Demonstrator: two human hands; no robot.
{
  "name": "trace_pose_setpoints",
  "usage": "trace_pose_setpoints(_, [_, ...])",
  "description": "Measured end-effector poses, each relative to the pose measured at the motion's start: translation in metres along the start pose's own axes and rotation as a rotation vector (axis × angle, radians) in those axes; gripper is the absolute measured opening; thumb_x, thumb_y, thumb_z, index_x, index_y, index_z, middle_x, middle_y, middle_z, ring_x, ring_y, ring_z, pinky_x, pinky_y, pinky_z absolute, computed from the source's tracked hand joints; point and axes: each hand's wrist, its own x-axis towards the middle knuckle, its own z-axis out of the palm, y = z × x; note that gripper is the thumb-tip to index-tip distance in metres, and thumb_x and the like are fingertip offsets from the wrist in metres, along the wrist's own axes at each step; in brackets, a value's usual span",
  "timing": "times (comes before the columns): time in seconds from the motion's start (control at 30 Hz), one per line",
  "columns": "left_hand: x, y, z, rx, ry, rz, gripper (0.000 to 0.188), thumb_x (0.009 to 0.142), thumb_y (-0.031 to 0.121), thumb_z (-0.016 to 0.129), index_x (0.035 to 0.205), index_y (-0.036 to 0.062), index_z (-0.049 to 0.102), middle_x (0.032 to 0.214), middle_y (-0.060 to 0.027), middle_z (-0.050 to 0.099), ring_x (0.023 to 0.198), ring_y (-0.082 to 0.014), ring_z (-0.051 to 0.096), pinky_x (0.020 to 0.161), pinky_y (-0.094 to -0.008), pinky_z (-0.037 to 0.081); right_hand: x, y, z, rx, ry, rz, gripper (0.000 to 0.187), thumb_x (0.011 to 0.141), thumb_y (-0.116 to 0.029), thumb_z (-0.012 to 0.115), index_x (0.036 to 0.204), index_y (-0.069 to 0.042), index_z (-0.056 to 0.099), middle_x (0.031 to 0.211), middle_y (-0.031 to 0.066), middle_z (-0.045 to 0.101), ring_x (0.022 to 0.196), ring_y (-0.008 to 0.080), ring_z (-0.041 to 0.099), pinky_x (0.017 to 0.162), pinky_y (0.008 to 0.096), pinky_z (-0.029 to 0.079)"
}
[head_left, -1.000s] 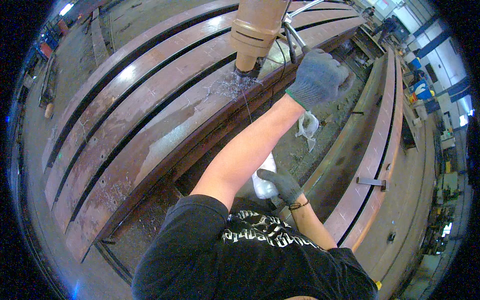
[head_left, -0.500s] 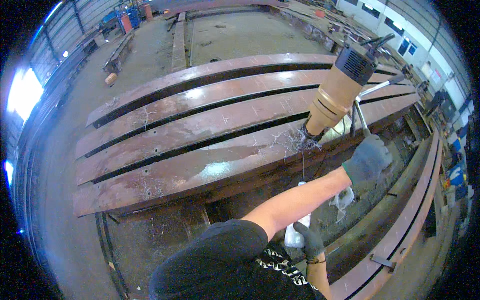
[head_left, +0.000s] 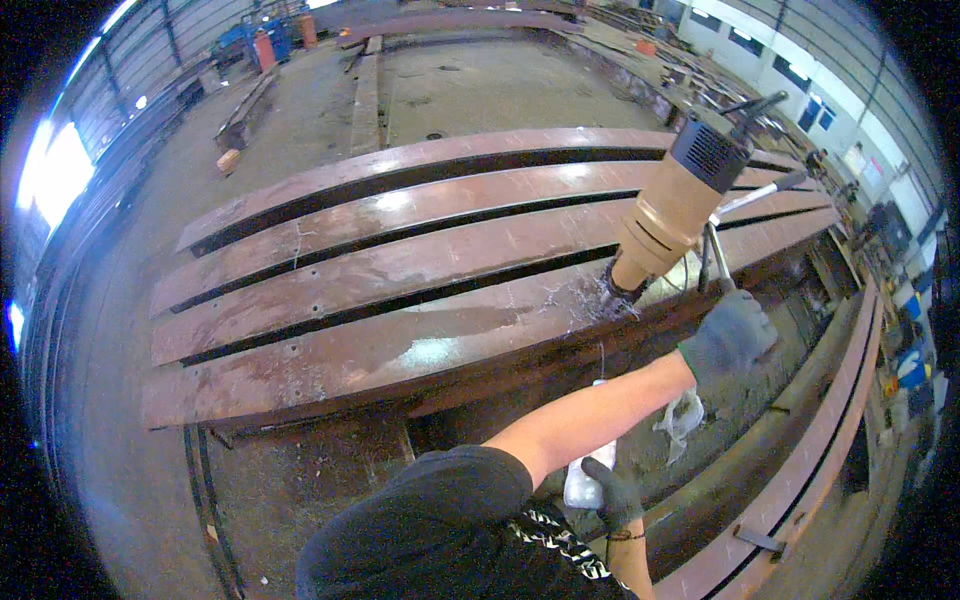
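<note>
A drill with a tan body and black top (head_left: 672, 200) stands tilted in view on the nearest brown steel beam (head_left: 360, 360). Curly metal shavings (head_left: 590, 297) lie around its lower end. My left hand (head_left: 730, 333), in a dark glove, reaches across and is closed around a metal lever (head_left: 719, 262) at the drill's side. Lower down, my gloved right hand (head_left: 612, 490) grips a whitish squeeze bottle (head_left: 582, 486), partly hidden behind my left forearm. A thin line rises from the bottle's tip toward the beam; whether it is a spout or liquid I cannot tell.
Several parallel beams (head_left: 400, 205) with dark gaps lie beyond the drill. Clear crumpled plastic (head_left: 682, 425) hangs below my left hand. Another long beam (head_left: 800, 480) runs along the right, with a small metal piece (head_left: 760, 540) on it. A cable hangs beside the drill.
The view has shifted slightly, so the beams and drill sit a little lower in it. Both hands keep their grips, and the thin line above the bottle shows shorter.
</note>
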Motion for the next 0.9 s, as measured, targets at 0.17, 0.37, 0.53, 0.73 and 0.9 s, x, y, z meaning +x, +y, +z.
trace_pose_setpoints(0.17, [-0.003,0.006,0.004,0.039,-0.024,0.013,0.018,0.078,0.029,0.068,0.069,0.0158,0.061,0.071,-0.0041,0.062,0.074,-0.0244,0.062,0.073,-0.0401,0.048,-0.009,-0.005,0.001,-0.055,0.027,-0.010,0.057,0.085,-0.012,0.075,0.138,0.000,0.057,0.117,0.0102,0.070,0.100,0.0255,0.069,0.085,0.0390,0.057])
trace_pose_setpoints(0.37, [-0.003,0.003,0.021,-0.117,0.152,-0.092,0.008,0.081,0.019,0.068,0.083,0.0116,0.070,0.076,-0.0079,0.063,0.077,-0.0300,0.063,0.075,-0.0443,0.048,-0.030,-0.022,0.017,0.067,0.065,0.058,0.054,0.085,-0.014,0.077,0.134,0.002,0.061,0.117,0.0096,0.071,0.102,0.0236,0.069,0.089,0.0377,0.056])
trace_pose_setpoints(0.53, [0.000,-0.009,0.038,-0.341,0.122,-0.322,0.036,0.081,0.006,0.063,0.117,0.0048,0.065,0.094,-0.0161,0.065,0.088,-0.0394,0.063,0.084,-0.0511,0.050,-0.014,-0.002,0.001,0.048,0.085,0.074,0.058,0.087,-0.015,0.078,0.138,0.003,0.059,0.125,0.0099,0.069,0.109,0.0223,0.067,0.097,0.0367,0.053])
trace_pose_setpoints(0.73, [-0.007,0.006,0.000,-0.451,0.330,-0.413,0.027,0.082,0.001,0.062,0.108,0.0051,0.065,0.099,-0.0198,0.065,0.095,-0.0416,0.063,0.088,-0.0509,0.052,-0.019,-0.022,0.012,0.015,0.007,0.062,0.066,0.089,-0.019,0.078,0.146,0.002,0.051,0.134,0.0086,0.064,0.120,0.0208,0.061,0.103,0.0362,0.049])
trace_pose_setpoints(0.9, [-0.007,-0.002,-0.001,-0.402,0.285,-0.311,0.020,0.082,0.001,0.062,0.101,0.0063,0.064,0.097,-0.0177,0.066,0.096,-0.0414,0.063,0.090,-0.0505,0.051,-0.025,-0.040,0.019,-0.081,-0.048,-0.001,0.069,0.089,-0.021,0.075,0.147,0.003,0.048,0.131,0.0110,0.066,0.112,0.0208,0.065,0.098,0.0346,0.051])
